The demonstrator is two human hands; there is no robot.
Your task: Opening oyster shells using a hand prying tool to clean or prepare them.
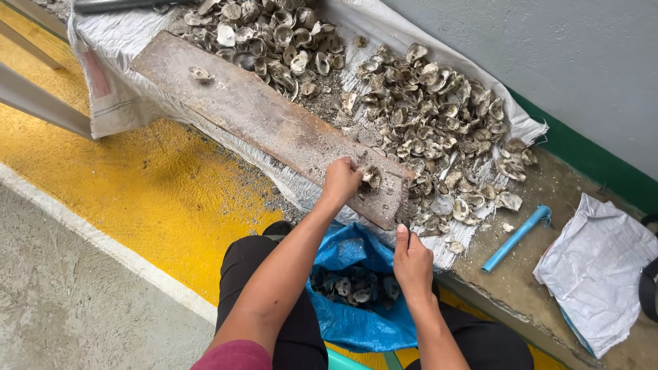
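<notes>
Your left hand [340, 179] grips an oyster shell [370, 175] on the plank [260, 116] at mid-frame, while your right hand [412, 264], loosely closed and empty, rests lower right above the blue bag [356, 329].

Hands: two, the left hand [340, 179] at the centre, the right hand [411, 264] toward 5 o'clock.
Wooden plank [260, 116]: one, running from 11 o'clock to the centre.
Blue pipe [515, 238]: one, at 4 o'clock.
Blue bag [356, 329]: one, at 6 o'clock, with shells inside.
White sack [113, 103] under the heap: one.
Crumpled white sack [596, 267]: one, at 4 o'clock.
Oyster shells [439, 116]: too many to count, heaped from 12 to 3 o'clock.
Lone shell [201, 73] on the plank: one, at 11 o'clock.
</notes>
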